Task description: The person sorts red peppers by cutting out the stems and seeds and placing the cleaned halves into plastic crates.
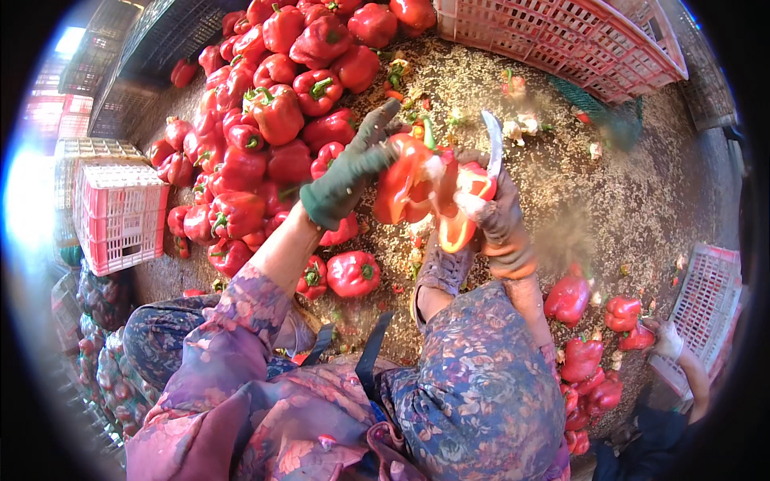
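Both my hands wear dirty work gloves and meet at a cut-open red bell pepper (409, 186) with a green stem and pale core showing. My left hand (358, 162), in a dark green glove, touches the pepper's left side with its fingers stretched upward. My right hand (502, 222), in a grey-and-orange glove, grips cut pepper pieces and a knife with a curved blade (494, 141) that points up. The knife's handle is hidden in that hand. A large heap of whole red bell peppers (240, 162) lies to the left, and two peppers sit below my left wrist.
Seeds and trimmed cores litter the floor (631, 198). A pink plastic crate (559, 42) stands at the top right, a white-and-red crate (123, 210) at the left. More peppers (583, 358) lie at lower right, near another person's gloved hand (668, 341) and a tilted crate (704, 306).
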Motion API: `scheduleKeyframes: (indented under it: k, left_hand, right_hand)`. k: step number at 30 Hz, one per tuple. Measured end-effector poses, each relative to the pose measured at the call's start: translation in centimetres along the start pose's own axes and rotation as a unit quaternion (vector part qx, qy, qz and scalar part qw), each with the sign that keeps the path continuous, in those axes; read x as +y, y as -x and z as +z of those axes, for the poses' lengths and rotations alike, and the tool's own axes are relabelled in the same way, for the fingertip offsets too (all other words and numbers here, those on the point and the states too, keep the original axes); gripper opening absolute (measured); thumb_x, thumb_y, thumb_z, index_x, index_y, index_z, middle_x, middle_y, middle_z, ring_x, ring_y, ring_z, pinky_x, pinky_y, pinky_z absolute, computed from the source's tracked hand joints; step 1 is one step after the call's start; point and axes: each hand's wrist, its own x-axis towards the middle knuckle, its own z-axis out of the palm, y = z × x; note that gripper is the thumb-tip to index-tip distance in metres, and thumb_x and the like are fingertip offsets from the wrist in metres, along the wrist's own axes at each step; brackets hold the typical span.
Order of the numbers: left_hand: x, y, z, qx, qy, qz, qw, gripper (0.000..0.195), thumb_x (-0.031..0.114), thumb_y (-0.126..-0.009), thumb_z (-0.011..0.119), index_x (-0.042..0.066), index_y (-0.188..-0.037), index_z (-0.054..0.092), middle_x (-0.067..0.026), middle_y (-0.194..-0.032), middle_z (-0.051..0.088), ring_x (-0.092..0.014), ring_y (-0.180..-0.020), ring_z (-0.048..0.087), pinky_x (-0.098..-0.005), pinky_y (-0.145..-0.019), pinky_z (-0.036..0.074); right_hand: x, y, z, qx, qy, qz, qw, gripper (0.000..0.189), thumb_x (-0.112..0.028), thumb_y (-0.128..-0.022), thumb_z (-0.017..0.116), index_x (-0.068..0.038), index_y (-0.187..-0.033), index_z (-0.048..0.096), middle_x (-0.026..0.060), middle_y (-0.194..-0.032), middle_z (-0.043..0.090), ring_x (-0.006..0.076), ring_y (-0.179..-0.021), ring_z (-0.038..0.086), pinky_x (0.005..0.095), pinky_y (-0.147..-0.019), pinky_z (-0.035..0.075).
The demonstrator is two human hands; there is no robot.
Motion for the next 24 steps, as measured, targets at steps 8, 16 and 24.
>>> scheduleKeyframes:
  k: [8, 16, 24]
  left_hand:
    - [-2.5, -1.2, 1.0, 0.218, 0.141, -0.094, 0.961, 0.031, 0.005, -0.072, 0.069, 0.002, -0.102, 0.06, -0.0075, -0.088, 0.066, -0.017, -0.08, 0.064, -0.0289, -0.076, 0.052]
    - [0.3, -2.3, -0.6, 0.21, 0.096, -0.101, 0.968, 0.018, 0.013, -0.079, 0.064, 0.01, -0.094, 0.055, -0.0075, -0.085, 0.06, -0.022, -0.076, 0.06, -0.0345, -0.073, 0.051]
    - [0.5, -2.2, -1.2, 0.145, 0.087, -0.056, 0.984, 0.013, 0.01, -0.079, 0.067, 0.005, -0.09, 0.062, -0.0059, -0.078, 0.062, -0.017, -0.073, 0.061, -0.03, -0.072, 0.051]
  right_hand:
    - [1.7, 0.9, 1.9, -0.006, 0.403, -0.2, 0.893, 0.047, -0.017, -0.077, 0.073, -0.007, -0.118, 0.053, 0.0092, -0.096, 0.063, 0.0223, -0.084, 0.065, 0.0336, -0.076, 0.054]
    - [0.5, 0.4, 1.5, 0.032, 0.279, -0.208, 0.937, 0.044, -0.023, -0.078, 0.075, -0.006, -0.115, 0.057, 0.0085, -0.095, 0.063, 0.0214, -0.084, 0.063, 0.0327, -0.073, 0.054]
    - [1.3, -1.8, -1.9, 0.021, 0.091, -0.028, 0.995, 0.058, -0.018, -0.074, 0.079, -0.001, -0.122, 0.052, 0.0024, -0.094, 0.059, 0.0149, -0.08, 0.061, 0.0282, -0.074, 0.055]
